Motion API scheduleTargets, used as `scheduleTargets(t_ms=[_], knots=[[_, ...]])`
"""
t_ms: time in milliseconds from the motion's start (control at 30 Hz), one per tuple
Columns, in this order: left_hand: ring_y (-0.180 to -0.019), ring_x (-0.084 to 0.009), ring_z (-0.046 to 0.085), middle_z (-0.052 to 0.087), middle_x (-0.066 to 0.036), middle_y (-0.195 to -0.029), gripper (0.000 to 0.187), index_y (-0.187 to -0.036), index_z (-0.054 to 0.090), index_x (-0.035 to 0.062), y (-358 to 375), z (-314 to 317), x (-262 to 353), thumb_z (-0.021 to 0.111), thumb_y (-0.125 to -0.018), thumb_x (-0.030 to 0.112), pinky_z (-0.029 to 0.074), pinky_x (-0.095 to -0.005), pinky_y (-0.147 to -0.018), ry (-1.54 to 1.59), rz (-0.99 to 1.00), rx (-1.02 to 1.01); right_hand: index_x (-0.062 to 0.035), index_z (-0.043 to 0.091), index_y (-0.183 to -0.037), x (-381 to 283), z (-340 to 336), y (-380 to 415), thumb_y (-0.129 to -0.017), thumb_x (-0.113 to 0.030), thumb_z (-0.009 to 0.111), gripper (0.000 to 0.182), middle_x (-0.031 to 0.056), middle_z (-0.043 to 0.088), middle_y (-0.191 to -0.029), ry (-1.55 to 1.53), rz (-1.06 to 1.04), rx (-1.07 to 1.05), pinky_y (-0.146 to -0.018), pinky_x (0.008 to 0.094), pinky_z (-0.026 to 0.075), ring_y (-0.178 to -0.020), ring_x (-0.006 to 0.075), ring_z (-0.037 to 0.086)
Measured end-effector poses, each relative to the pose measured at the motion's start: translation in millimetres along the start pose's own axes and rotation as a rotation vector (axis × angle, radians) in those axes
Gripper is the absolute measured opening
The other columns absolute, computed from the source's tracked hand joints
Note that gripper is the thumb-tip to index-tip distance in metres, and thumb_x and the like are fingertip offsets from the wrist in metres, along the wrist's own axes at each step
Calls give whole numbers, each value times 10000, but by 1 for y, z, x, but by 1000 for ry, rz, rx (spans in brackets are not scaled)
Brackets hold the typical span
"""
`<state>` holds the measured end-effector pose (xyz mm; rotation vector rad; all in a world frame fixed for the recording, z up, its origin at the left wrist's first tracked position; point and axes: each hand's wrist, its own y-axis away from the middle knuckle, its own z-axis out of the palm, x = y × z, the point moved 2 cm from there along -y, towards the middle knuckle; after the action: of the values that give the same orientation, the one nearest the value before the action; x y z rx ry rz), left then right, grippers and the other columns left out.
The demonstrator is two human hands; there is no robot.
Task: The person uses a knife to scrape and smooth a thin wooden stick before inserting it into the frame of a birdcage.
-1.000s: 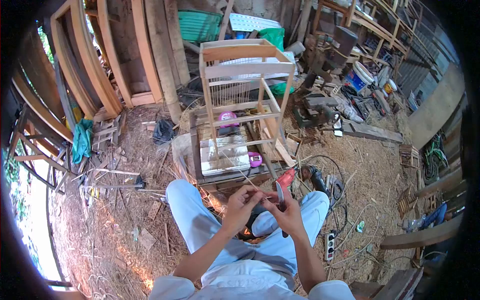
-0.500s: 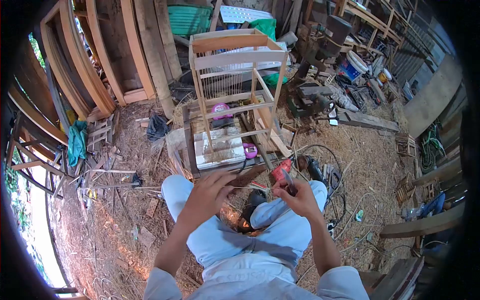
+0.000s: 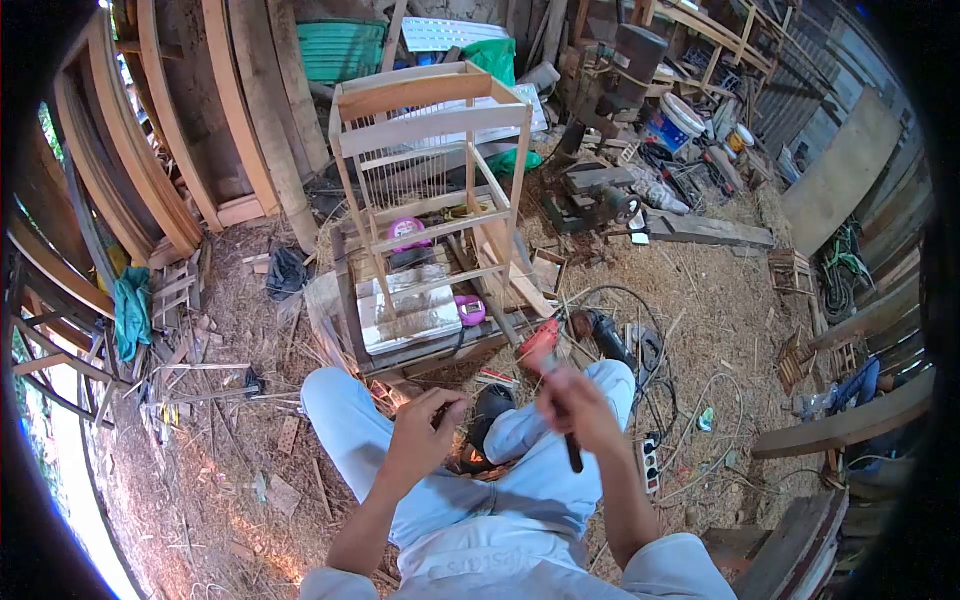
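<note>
My right hand (image 3: pixel 588 408) is closed around a dark-handled knife (image 3: pixel 574 455), blurred by motion. The handle end sticks out below the fist, and a pale smear above it looks like the blade. My left hand (image 3: pixel 425 432) is raised over my left thigh, fingers curled in toward the thumb. Whatever it pinches, if anything, is hidden. Just beyond the right hand is a red power tool (image 3: pixel 540 340) on the ground. Ahead stands a wooden frame (image 3: pixel 432 122) with thin vertical rods, on a low wooden platform (image 3: pixel 400 362).
Two pink tape measures (image 3: pixel 470 310) (image 3: pixel 408 233) lie on the platform around the frame's legs. A black cable (image 3: pixel 668 350) loops at the right, near a power strip (image 3: pixel 651 466). Wood scraps and shavings cover the floor. Curved timbers (image 3: pixel 140 130) lean at the left.
The thin pale strip stretched between my hands no longer shows. My left hand has moved lower with its fingers curled; my right hand with the knife has shifted slightly left and down.
</note>
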<state>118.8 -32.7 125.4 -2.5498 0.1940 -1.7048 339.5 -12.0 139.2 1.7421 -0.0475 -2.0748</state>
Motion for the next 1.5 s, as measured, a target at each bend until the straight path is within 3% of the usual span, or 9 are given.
scheduleTargets(t_ms=[133,267,700,767,833,967,1067,1300,1500], knots=[[-678,-258,601,611,-131,-799,101,-897,610,-3,1,9,21,614,-826,69,456,-316,-588,-124,17,-59,-60,457,-1297,25,41,-10,-981,-219,403,358,-39,471,-654,-75,33,-288,-423,178,288,-485,31,356],[-649,-256,579,582,-137,-743,72,-862,607,-16,11,12,23,596,-791,-13,444,-332,-581,-90,131,44,12,598,-1054,15,27,-18,-975,-214,425,295,-40,462,-650,-134,63,-202,-413,179,275,-478,34,356],[-643,-243,575,564,-126,-733,182,-895,602,8,37,-1,8,548,-766,-108,457,-314,-573,-165,203,32,-25,637,-914,6,-48,-12,-942,-210,488,239,-42,498,-641,0,117,-63,-404,187,242,-479,23,356],[-606,-168,562,591,-104,-721,134,-877,611,4,37,-34,-8,554,-798,-88,449,-287,-560,-193,38,167,-24,621,-896,-1,-109,-11,-950,-248,472,274,-50,459,-601,217,-76,496,-402,193,237,-465,23,337],[-659,-238,609,611,-128,-757,95,-873,605,20,28,-53,-12,567,-806,-36,460,-303,-589,-211,-11,199,-29,600,-847,-17,-123,-2,-959,-313,447,341,-66,365,-536,-67,-132,456,-365,199,201,-415,27,285],[-647,-131,585,622,-92,-723,72,-893,629,5,12,-10,-8,583,-838,7,456,-256,-589,-93,65,111,-72,584,-1126,-3,-41,-11,-966,-390,398,402,-64,364,-558,510,-7,77,-411,201,253,-459,47,322],[-612,-238,587,618,-143,-766,76,-906,605,18,4,14,13,592,-835,38,441,-311,-567,-9,47,121,-132,416,-1343,18,14,-17,-969,-233,438,388,-39,451,-658,39,-54,-290,-448,183,295,-534,33,382],[-530,-200,558,591,-134,-658,77,-882,599,2,12,14,23,609,-813,36,437,-307,-514,-47,4,-40,-43,591,-874,10,25,-22,-952,-220,486,221,-41,490,-642,102,-16,-357,-427,186,278,-507,27,379],[-714,-314,607,611,-144,-793,99,-904,592,24,30,6,13,584,-809,-2,476,-365,-609,-70,116,-35,24,654,-929,3,-7,-21,-913,-237,555,280,-23,488,-598,14,3,-150,-413,187,243,-473,29,358]])
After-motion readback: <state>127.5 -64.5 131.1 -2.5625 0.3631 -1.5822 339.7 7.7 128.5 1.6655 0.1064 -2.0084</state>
